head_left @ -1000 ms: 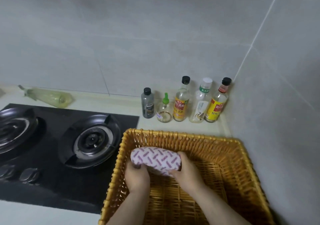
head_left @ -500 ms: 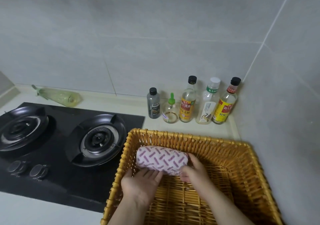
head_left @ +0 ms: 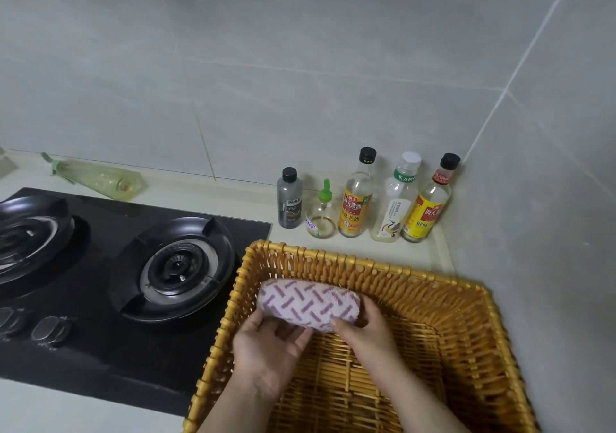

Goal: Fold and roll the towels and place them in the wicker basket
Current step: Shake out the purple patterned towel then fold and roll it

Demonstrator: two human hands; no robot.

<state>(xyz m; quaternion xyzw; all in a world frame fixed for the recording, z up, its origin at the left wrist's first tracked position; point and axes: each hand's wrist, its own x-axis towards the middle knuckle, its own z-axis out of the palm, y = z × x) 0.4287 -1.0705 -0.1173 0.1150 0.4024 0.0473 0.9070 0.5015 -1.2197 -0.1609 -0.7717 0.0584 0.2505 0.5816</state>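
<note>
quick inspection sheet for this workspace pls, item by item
surface: pale countertop, partly taken up by a black gas stove
job's things: one rolled towel, white with purple dashes, inside the wicker basket near its far left corner; no other towel seen
clutter: five bottles in a row behind the basket; a pale green packet by the wall
hands: left hand fingers lie against the towel's near side; right hand grips its right end
cables: nothing seen
surroundings: grey tiled walls meeting in a corner

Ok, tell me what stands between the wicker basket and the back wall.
A row of five bottles on the pale counter, seen in the head view.
</note>
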